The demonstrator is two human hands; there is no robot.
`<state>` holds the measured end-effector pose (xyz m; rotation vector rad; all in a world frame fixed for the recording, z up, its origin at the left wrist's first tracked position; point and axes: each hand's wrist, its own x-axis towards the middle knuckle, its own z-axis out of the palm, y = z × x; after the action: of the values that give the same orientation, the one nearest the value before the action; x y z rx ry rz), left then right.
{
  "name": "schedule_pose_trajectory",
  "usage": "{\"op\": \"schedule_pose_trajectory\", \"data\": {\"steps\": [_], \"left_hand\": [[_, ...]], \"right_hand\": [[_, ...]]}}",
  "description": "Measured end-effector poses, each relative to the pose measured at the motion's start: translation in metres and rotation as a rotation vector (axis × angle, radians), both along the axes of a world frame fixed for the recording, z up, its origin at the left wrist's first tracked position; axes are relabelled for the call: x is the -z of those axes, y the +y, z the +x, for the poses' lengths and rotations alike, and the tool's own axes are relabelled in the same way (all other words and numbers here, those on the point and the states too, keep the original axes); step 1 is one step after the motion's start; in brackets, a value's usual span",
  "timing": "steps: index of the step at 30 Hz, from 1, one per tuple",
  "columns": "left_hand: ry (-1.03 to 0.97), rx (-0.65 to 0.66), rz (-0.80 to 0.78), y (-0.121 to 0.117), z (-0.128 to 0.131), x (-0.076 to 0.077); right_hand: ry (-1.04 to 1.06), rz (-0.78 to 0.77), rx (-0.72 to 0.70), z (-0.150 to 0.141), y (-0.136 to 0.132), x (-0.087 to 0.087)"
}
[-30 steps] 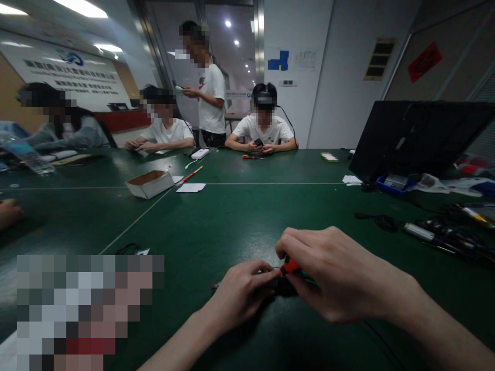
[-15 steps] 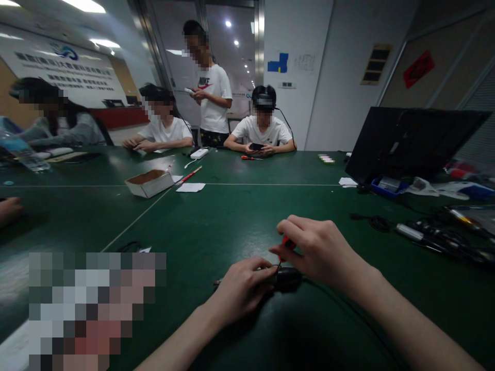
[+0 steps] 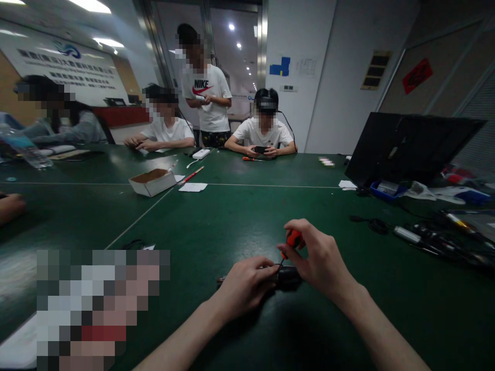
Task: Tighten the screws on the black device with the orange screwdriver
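My right hand [image 3: 319, 252] pinches the red-and-black handle of a screwdriver [image 3: 294, 238] between thumb and fingers. The screwdriver's thin shaft slants down to a dark, rod-like tool with a black handle [image 3: 289, 278], which lies on the green table. My left hand [image 3: 247, 283] is closed over the middle of that tool and holds it down. A narrow end pokes out to the left of the hand. The fingers hide the tool's middle and the exact spot where the shaft's tip touches.
On the right are a monitor [image 3: 410, 149], a blue tray [image 3: 386, 190] and tangled black cables with a silver-tubed tool [image 3: 409, 235]. Ahead stands a white open box [image 3: 152, 184] beside paper [image 3: 193, 187]. Several people are across the table; another person's hand [image 3: 11, 207] rests at left.
My right hand has turned on the screwdriver, so more of its handle shows, and the wrist has dropped closer in. My left hand keeps its hold on the black-handled tool.
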<state>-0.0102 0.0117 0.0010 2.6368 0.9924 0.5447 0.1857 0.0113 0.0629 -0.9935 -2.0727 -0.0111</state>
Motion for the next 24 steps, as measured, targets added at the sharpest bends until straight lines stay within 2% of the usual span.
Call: {"op": "schedule_pose_trajectory", "data": {"steps": [7, 13, 19, 24], "left_hand": [[-0.017, 0.052, -0.007, 0.001, 0.0, 0.004], [-0.008, 0.044, 0.009, 0.0, 0.001, 0.002], [0.002, 0.048, 0.019, -0.002, 0.0, 0.001], [0.003, 0.058, 0.022, -0.001, 0.0, 0.001]], "right_hand": [[0.074, 0.087, -0.07, -0.008, -0.015, 0.007], [0.295, 0.054, 0.09, -0.023, -0.022, 0.017], [0.06, 0.168, -0.094, -0.016, -0.006, 0.012], [0.038, 0.22, -0.166, 0.001, 0.006, 0.015]]}}
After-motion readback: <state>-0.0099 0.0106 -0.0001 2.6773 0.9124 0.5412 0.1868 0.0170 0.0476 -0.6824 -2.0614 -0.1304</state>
